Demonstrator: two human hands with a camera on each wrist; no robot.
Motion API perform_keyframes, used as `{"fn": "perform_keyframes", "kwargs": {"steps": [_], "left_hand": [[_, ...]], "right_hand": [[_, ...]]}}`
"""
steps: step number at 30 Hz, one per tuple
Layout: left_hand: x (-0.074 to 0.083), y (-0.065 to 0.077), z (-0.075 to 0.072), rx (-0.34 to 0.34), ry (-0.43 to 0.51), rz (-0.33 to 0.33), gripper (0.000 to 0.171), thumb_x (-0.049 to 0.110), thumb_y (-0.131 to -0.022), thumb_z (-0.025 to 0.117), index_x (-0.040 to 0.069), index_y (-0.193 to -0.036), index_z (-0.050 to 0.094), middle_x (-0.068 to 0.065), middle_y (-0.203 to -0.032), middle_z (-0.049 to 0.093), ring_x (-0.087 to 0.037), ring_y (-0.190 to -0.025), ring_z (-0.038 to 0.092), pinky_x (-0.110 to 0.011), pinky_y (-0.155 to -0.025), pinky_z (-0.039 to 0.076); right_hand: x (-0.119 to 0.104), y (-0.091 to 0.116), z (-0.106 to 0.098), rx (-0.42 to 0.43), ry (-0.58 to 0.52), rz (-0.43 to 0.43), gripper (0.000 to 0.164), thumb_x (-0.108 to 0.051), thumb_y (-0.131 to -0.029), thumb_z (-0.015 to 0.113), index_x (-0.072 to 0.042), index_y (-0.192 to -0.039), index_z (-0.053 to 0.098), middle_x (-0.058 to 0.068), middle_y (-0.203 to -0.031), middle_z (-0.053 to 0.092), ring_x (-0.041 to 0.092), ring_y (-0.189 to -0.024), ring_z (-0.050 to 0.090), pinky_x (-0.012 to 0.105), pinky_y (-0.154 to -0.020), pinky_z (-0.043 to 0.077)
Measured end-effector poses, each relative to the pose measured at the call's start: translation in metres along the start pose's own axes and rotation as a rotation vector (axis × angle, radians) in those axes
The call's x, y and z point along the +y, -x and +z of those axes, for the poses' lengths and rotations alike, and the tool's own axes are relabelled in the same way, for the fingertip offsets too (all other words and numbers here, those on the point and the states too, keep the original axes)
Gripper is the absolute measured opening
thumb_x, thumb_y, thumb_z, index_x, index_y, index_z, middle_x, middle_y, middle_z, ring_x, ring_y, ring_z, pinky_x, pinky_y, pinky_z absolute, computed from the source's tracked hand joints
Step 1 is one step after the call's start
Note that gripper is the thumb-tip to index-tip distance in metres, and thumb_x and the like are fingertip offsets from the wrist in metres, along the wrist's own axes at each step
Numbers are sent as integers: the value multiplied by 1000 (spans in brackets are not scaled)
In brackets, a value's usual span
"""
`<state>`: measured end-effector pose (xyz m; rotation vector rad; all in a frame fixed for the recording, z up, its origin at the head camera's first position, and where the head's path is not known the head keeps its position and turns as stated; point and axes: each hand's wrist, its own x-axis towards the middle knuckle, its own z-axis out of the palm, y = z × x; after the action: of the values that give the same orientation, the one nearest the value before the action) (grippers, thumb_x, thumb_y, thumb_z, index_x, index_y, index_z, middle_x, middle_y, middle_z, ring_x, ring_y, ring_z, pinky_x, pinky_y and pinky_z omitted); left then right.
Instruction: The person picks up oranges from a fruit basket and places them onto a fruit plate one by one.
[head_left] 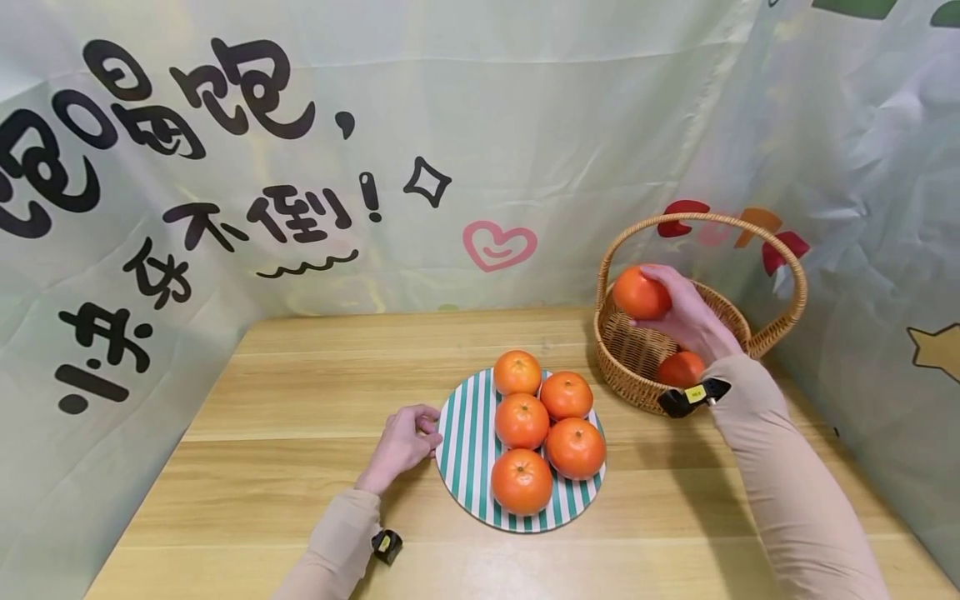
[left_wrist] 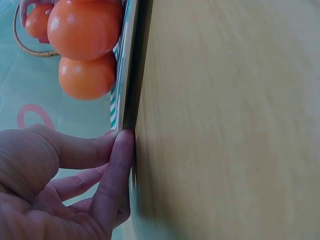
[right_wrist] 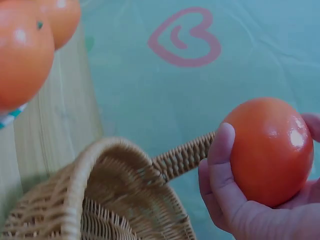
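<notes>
Pinching the left rim of the striped plate (head_left: 461,454) between thumb and fingers of the left hand (head_left: 402,440), seemingly to steady it under five oranges (head_left: 522,421) clustered on its middle and right. Farther off, gripping another orange (head_left: 641,293) in the curled fingers of the right hand (head_left: 686,312), up over the wicker basket (head_left: 626,382) near its arched handle (head_left: 701,218), with one more orange (head_left: 681,368) lying inside; likely midway through a transfer between plate and basket, in a direction impossible to tell from here. Next, probably needing a path clear of the handle, then gentle release.
</notes>
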<state>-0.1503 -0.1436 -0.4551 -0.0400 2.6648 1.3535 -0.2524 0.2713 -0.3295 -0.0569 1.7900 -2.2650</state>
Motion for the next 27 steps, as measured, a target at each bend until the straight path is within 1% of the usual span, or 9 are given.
{"fn": "perform_keyframes", "kwargs": {"steps": [2, 3, 4, 8, 13, 16, 19, 23, 27], "left_hand": [[0, 0, 0, 0, 0, -1, 36, -7, -84, 72, -5, -119, 66, -13, -91, 66, -12, -62, 63, -23, -58, 60], [-1, 0, 0, -1, 1, -2, 36, -7, -84, 72, -5, -119, 66, -13, -91, 65, -12, -62, 63, -23, -58, 60], [-1, 0, 0, -2, 3, -3, 36, -7, -84, 72, -5, -119, 66, -13, -91, 65, -12, -62, 63, -23, -58, 61], [-2, 0, 0, -5, 14, 3, 35, -7, -84, 71, -5, -118, 66, -13, -91, 65, -11, -62, 63, -24, -58, 61], [-3, 0, -1, -6, 26, 19, 34, -8, -84, 71, -6, -118, 66, -14, -91, 65, -11, -61, 64, -24, -58, 61], [-3, 0, -1, -6, 20, 22, 34, -7, -84, 71, -5, -117, 66, -14, -91, 65, -11, -61, 63, -24, -57, 61], [-3, 0, -2, -9, 15, 22, 34, -7, -84, 71, -5, -118, 66, -13, -91, 65, -11, -62, 63, -24, -58, 61], [-2, 0, -1, -12, 23, 18, 35, -7, -85, 71, -5, -119, 66, -14, -91, 66, -11, -62, 64, -24, -58, 61], [-2, 0, -1, -12, 27, 15, 34, -7, -85, 71, -5, -119, 66, -14, -91, 66, -11, -62, 63, -24, -58, 61]], "right_hand": [[-2, -1, 2, -1, -51, 19, 16, -30, -105, 49, -28, -121, 47, -5, -124, 40, 16, -107, 49, 30, -77, 61], [-3, -1, 3, 4, -82, 48, 18, -36, -106, 46, -28, -122, 45, -4, -125, 39, 18, -107, 48, 32, -77, 61], [-4, -2, 4, 11, -101, 61, 19, -38, -105, 45, -29, -122, 43, -3, -125, 39, 19, -108, 48, 33, -78, 61], [-6, -2, 7, 18, -198, 68, 18, -38, -105, 45, -30, -121, 44, -3, -127, 40, 20, -113, 44, 34, -83, 57], [-6, -2, 14, -30, -331, 87, 22, -33, -104, 48, -27, -125, 44, -3, -132, 40, 19, -120, 44, 36, -95, 50], [-5, -3, 18, -50, -378, 98, 26, -27, -103, 50, -24, -128, 43, -3, -133, 42, 18, -121, 46, 36, -98, 50], [-3, -3, 22, -68, -373, 103, 26, -24, -102, 51, -23, -127, 44, -3, -132, 44, 15, -120, 49, 31, -97, 50], [1, -6, 29, -101, -345, 116, 17, -22, -103, 49, -23, -120, 48, -5, -128, 46, 13, -117, 48, 26, -95, 49], [7, -10, 38, -141, -286, 113, 14, -22, -104, 47, -23, -118, 47, -5, -125, 46, 13, -112, 47, 24, -91, 48]]}}
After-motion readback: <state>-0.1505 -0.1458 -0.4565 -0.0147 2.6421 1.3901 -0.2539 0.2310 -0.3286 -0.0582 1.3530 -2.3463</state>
